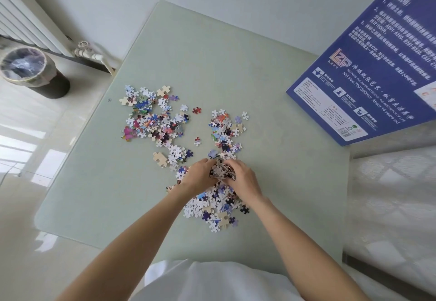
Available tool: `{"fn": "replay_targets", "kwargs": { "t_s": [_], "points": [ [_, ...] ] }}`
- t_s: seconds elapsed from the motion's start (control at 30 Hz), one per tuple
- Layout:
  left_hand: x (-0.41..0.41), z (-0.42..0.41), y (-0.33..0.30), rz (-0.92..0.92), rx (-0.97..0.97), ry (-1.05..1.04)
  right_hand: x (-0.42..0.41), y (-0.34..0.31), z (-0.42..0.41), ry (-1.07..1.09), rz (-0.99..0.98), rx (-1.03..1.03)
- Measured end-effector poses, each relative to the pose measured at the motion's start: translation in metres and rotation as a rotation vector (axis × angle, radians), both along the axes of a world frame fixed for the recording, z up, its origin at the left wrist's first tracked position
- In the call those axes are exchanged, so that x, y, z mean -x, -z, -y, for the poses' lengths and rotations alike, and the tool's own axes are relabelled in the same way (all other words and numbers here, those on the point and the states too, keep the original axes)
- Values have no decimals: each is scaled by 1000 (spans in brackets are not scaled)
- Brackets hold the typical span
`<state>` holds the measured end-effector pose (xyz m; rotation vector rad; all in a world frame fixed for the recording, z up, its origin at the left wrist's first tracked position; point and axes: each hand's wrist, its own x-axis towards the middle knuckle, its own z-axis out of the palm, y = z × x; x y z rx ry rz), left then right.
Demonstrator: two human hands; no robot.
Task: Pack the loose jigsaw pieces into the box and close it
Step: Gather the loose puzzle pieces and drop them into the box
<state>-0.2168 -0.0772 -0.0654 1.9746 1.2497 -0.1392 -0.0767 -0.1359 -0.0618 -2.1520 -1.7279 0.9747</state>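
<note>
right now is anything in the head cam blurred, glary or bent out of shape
Head view: the blue box at right is motion-blurred, its small print smeared; wide-angle bend curves the table edges and radiator; window glare streaks the floor at left; both hands and the jigsaw pieces stay sharp, evenly lit.

Running off the top and right edges: blue box (368, 69), print on it blurring toward the upper corner. Hiding behind left hand (200, 177) and right hand (243, 179): fingertips and part of the gathered puzzle pieces (220, 171). Staying unreadable: pictures on individual pieces.
</note>
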Motion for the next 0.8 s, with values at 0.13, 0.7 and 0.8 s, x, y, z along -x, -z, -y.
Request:
{"fn": "replay_targets", "kwargs": {
  "t_s": [0.13, 0.7, 0.8],
  "points": [
    [3, -3, 0, 45, -7, -44, -6, -2, -3, 50, -37, 6],
    [23, -11, -17, 116, -20, -187, -34, -31, -4, 145, 25, -71],
    [26, -14, -21, 120, -22, -228, -38, -34, -1, 128, 4, -84]
  ]
}}
